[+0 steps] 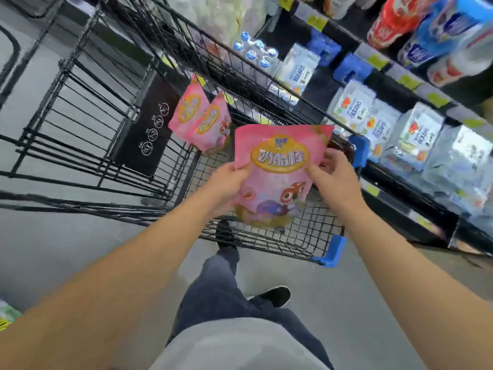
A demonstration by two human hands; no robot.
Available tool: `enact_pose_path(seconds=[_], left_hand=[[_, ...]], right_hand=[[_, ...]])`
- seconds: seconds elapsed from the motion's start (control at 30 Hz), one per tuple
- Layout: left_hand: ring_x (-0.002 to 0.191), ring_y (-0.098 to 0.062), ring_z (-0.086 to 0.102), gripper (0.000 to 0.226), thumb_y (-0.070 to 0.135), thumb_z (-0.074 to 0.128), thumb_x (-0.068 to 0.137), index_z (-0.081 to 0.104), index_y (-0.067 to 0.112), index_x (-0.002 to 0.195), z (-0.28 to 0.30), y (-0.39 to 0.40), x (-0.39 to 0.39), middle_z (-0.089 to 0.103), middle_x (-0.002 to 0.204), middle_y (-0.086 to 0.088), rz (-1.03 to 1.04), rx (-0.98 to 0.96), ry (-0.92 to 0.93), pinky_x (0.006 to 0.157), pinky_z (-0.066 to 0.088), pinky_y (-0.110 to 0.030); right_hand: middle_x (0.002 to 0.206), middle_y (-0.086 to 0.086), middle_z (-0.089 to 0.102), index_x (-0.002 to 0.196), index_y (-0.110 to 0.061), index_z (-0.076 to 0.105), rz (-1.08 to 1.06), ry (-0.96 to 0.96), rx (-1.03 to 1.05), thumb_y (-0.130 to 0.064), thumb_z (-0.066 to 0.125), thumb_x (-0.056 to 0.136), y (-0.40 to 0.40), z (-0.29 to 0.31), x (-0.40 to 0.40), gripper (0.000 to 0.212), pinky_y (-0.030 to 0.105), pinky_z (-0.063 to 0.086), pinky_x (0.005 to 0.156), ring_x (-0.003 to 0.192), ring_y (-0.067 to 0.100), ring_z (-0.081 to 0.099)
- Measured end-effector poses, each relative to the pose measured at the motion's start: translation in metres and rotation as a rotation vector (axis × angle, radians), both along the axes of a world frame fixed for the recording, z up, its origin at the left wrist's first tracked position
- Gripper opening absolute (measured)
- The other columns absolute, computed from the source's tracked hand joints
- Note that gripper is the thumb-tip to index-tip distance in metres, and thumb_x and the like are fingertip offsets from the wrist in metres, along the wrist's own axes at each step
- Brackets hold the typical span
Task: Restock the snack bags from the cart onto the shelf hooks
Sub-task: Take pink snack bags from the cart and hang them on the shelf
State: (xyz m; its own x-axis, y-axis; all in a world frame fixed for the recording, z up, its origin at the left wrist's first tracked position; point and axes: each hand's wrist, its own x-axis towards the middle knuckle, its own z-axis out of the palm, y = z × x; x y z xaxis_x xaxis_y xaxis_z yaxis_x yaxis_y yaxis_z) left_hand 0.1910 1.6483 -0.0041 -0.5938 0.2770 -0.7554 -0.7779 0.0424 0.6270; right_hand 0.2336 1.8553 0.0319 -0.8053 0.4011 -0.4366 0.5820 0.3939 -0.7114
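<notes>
The left hand (230,182) grips the left edge of a pink bag (280,172), thumb on its front; the right hand (334,177) pinches its right edge; the bag is upright between them, above the cart (266,236); two more bags (200,121) lie beyond the left hand; the shelf (400,188) runs right of the right hand.

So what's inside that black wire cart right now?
Two pink snack bags lean at the far end of the cart. A third pink bag, held by the left hand and right hand, hides part of the basket floor behind it.
</notes>
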Motion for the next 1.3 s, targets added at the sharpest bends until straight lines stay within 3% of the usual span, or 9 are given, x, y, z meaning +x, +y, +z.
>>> enact_pose_path(seconds=[0.07,0.23,0.33,0.53,0.73,0.83,0.97,1.07,1.3], left_hand=[[0.083,-0.025,0.069,0.014,0.020,0.053,0.100,0.061,0.012,0.108,0.013,0.020,0.015,0.073,0.097,-0.004,0.005,0.097,-0.059,0.059,0.059,-0.035],[0.086,-0.026,0.069,0.017,0.021,0.052,0.100,0.063,0.011,0.106,0.034,0.076,0.062,0.072,0.101,-0.010,-0.129,0.155,-0.069,0.069,0.059,-0.043],[0.084,-0.027,0.069,0.016,0.020,0.054,0.098,0.064,0.009,0.105,0.049,0.112,0.098,0.072,0.100,-0.011,-0.175,0.141,-0.023,0.081,0.056,-0.052],[0.050,-0.013,0.064,0.012,0.017,0.060,0.096,0.064,0.011,0.086,0.085,0.182,0.197,0.067,0.061,0.000,-0.363,0.099,0.197,0.046,0.052,-0.024],[0.058,-0.015,0.066,0.020,0.015,0.059,0.097,0.065,0.002,0.084,0.091,0.235,0.259,0.067,0.067,-0.007,-0.437,-0.055,0.384,0.050,0.054,-0.024],[0.073,-0.023,0.067,0.019,0.015,0.059,0.096,0.069,0.001,0.087,0.092,0.258,0.273,0.068,0.080,-0.013,-0.479,-0.099,0.425,0.071,0.062,-0.042],[0.062,-0.016,0.063,0.020,0.014,0.057,0.097,0.065,0.007,0.080,0.093,0.293,0.285,0.065,0.067,-0.003,-0.509,-0.086,0.456,0.072,0.061,-0.041],[0.051,-0.007,0.060,0.021,0.016,0.056,0.098,0.065,0.008,0.081,0.092,0.319,0.284,0.062,0.058,0.004,-0.527,-0.071,0.460,0.072,0.061,-0.039],[0.084,-0.033,0.072,0.022,0.018,0.058,0.097,0.069,0.014,0.079,0.078,0.389,0.261,0.072,0.088,-0.018,-0.553,-0.040,0.417,0.077,0.061,-0.049]], right_hand=[[0.095,-0.004,0.072,0.096,-0.021,0.068,-0.049,-0.058,-0.061,-0.033,0.063,0.083,0.017,0.005,0.035,0.019,0.032,0.054,0.083,0.085,0.010,0.067],[0.062,-0.005,0.063,0.075,-0.012,0.068,-0.308,0.084,-0.180,-0.013,0.062,0.090,0.058,0.021,0.133,0.017,0.018,0.044,0.051,0.051,0.005,0.054],[0.070,-0.002,0.070,0.079,-0.012,0.073,-0.474,0.155,-0.190,-0.020,0.066,0.090,0.083,0.021,0.182,0.016,0.021,0.047,0.055,0.058,0.006,0.058],[0.059,-0.005,0.066,0.070,-0.013,0.065,-0.759,0.361,-0.392,-0.015,0.061,0.095,0.144,0.041,0.285,0.025,0.024,0.042,0.049,0.052,0.013,0.054],[0.072,-0.001,0.074,0.078,-0.012,0.069,-0.834,0.407,-0.412,-0.013,0.059,0.096,0.204,0.056,0.351,0.021,0.027,0.054,0.055,0.063,0.013,0.068],[0.087,0.004,0.076,0.074,-0.016,0.073,-0.833,0.341,-0.336,-0.019,0.058,0.096,0.227,0.054,0.372,0.027,0.043,0.058,0.069,0.078,0.021,0.070],[0.084,-0.003,0.076,0.078,-0.035,0.076,-0.835,0.297,-0.266,-0.030,0.059,0.093,0.259,0.054,0.387,0.023,0.054,0.060,0.077,0.090,0.029,0.072],[0.084,-0.004,0.077,0.079,-0.030,0.075,-0.853,0.293,-0.256,-0.033,0.059,0.093,0.283,0.058,0.387,0.022,0.051,0.061,0.077,0.090,0.025,0.073],[0.081,-0.006,0.073,0.075,-0.021,0.072,-0.854,0.269,-0.094,-0.034,0.059,0.094,0.345,0.060,0.375,0.026,0.035,0.059,0.064,0.081,0.016,0.069]])
